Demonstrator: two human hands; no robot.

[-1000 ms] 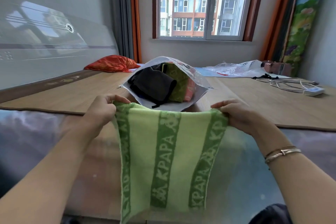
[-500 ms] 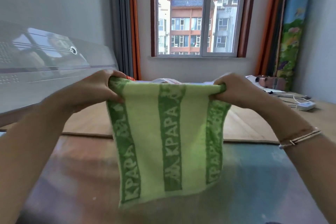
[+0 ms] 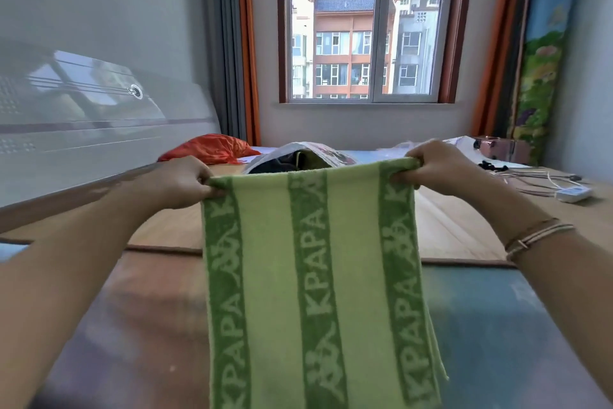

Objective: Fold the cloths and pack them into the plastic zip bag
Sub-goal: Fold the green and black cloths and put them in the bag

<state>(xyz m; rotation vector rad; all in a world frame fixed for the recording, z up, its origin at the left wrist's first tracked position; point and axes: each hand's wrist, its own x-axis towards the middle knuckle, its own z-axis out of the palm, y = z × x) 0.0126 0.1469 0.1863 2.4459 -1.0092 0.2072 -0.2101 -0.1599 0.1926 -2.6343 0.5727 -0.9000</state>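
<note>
Left hand and right hand pinch top corners of green striped towel; we hold it taut, hanging flat for folding, zip bag behind.

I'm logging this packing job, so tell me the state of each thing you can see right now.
Green striped towel: held up by its top corners, hanging unfolded.
Left hand: grips the towel's top left corner.
Right hand: grips the top right corner.
Plastic zip bag: open, dark cloth inside.
Window: one pane slid open.
</note>
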